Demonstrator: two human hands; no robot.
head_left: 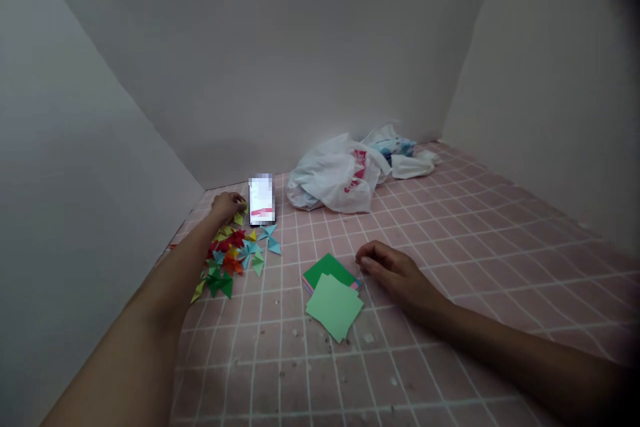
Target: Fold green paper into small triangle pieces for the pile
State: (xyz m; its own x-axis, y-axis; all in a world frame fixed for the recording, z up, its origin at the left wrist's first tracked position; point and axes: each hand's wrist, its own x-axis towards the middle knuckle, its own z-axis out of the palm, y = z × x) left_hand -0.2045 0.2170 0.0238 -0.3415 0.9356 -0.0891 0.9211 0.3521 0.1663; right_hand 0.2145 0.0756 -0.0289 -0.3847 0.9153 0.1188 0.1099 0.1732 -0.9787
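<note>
My left hand [227, 205] reaches to the far end of a heap of small folded paper pieces, its fingers closed on a yellow-green folded paper piece [239, 218] beside a phone [262, 199]. The heap holds red pieces [235, 238], orange ones [233, 260], light blue ones [249, 251] and a dark green one [220, 282]. My right hand [393, 272] rests on the cloth with its fingers curled together and nothing visible in them. Just left of it, light green paper squares [335, 307] overlap a stack topped by a dark green sheet [330, 270].
A pink surface with a white grid [430, 227] lies beneath everything. White plastic bags [335, 173] lie crumpled against the back wall [310, 60]. The phone leans upright with its screen lit. A left wall [85, 180] stands close to my left arm.
</note>
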